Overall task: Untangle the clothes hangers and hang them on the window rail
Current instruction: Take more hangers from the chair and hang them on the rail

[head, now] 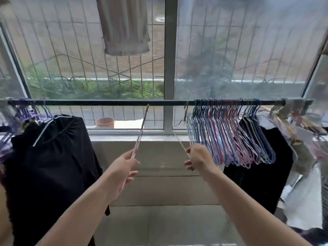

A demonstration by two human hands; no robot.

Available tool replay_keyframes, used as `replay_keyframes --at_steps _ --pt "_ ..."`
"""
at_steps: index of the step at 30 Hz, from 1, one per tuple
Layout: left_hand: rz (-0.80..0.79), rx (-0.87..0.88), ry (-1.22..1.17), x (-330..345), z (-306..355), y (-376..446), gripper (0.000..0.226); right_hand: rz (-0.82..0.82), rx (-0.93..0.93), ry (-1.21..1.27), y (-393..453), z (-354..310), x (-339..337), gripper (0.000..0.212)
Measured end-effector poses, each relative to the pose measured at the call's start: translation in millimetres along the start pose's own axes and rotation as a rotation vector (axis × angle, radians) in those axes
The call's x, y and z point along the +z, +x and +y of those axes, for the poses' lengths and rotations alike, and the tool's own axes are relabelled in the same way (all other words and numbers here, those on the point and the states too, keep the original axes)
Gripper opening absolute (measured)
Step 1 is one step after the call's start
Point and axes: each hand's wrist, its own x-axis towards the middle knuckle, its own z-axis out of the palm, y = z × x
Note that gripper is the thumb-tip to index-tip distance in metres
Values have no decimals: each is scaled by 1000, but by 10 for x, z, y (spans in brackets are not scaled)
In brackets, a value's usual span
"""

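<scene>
A black window rail (110,103) runs across the window. A pink wire hanger (142,129) hangs edge-on from the rail's middle, its hook over the bar. My left hand (122,172) grips that hanger's lower end. Right of centre, several pink, blue and purple hangers (229,135) hang packed in a row on the rail. My right hand (199,157) pinches a pale thin hanger (182,148) at the left end of that row.
A black garment (49,166) on a white hanger hangs at the left. Another black garment (276,157) and light clothes (301,139) hang at the right. A beige cloth (124,25) hangs overhead. A clay pot (105,122) stands on the sill.
</scene>
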Motion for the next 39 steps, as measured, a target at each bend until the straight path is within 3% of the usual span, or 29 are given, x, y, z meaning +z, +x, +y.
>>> replay_keyframes --at_steps 6,9,13,17,19,21,24,26,28,30,34,39 --pt "-17 30 -4 -37 112 392 49 84 26 -87 700 -288 188 25" --pt "-29 15 -7 -6 118 469 46 157 136 -94 819 -198 250 19" --pt "-24 9 -51 60 89 547 41 258 138 -255 884 -46 234 23" --pt "-17 20 -126 156 119 616 46 211 167 -249 1035 -64 215 26" --pt "-15 38 -168 215 131 634 45 136 184 -362 1028 -89 226 31" --pt "-32 38 -212 308 138 657 39 112 138 -520 891 -93 230 42" --pt "-91 -28 -322 437 153 649 26 265 -157 -492 488 -11 240 43" --pt "-202 -91 -453 520 181 620 23 19 -194 -236 198 20 308 38" --pt "-301 -136 -554 629 202 604 19 -411 10 76 -28 48 428 40" --pt "-333 -127 -509 789 207 586 14 -509 51 183 -62 162 533 40" --pt "-357 -64 -285 1075 255 555 9 -228 27 96 152 255 589 32" --pt "-305 -16 -159 962 278 714 18 -105 8 -20 347 130 388 26"
